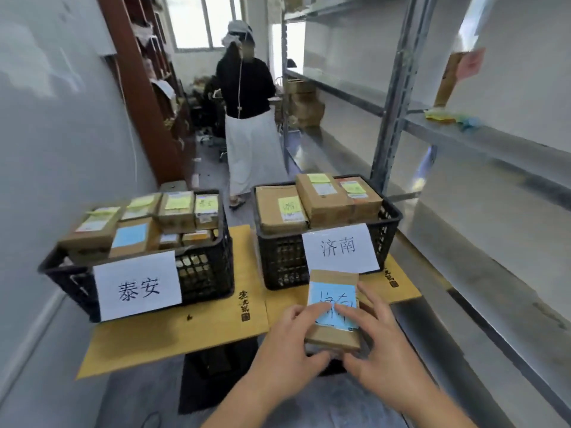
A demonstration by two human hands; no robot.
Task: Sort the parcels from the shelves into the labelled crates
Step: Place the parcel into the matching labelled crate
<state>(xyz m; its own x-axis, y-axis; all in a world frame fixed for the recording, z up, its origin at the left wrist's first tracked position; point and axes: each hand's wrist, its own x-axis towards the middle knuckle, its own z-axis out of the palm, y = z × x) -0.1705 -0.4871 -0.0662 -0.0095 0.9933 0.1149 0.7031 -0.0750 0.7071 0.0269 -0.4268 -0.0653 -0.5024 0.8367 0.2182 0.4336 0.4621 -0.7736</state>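
The grey metal shelving rack (398, 97) along the right side looks nearly bare — only a tall brown carton with a pink note (454, 77) and a few loose coloured sticky notes (451, 117) show on its boards, so most of the picking appears done, as far as this view reaches. Two black plastic lattice crates stand on flat yellow-brown cardboard sheets (173, 329). The left crate (204, 270), with a white paper sign reading 泰安 (137, 287), is heaped above its rim with small brown parcels carrying yellow and blue notes. The right crate (389, 223), with a white sign reading 济南 (340, 248), holds three larger brown boxes stacked to the top.

One parcel is in play: a small brown cardboard box with a blue handwritten note (335, 310), held in the air just in front of the right crate's sign. The left hand (289, 350) grips its near-left edge, thumb under and fingers over the note; the right hand (380, 347) clasps the right side. The note seems to match 济南, so I judge it belongs in the right crate — not yet dropped in. Farther down the aisle a person in a black top and white skirt (247, 118) stands by more cartons.
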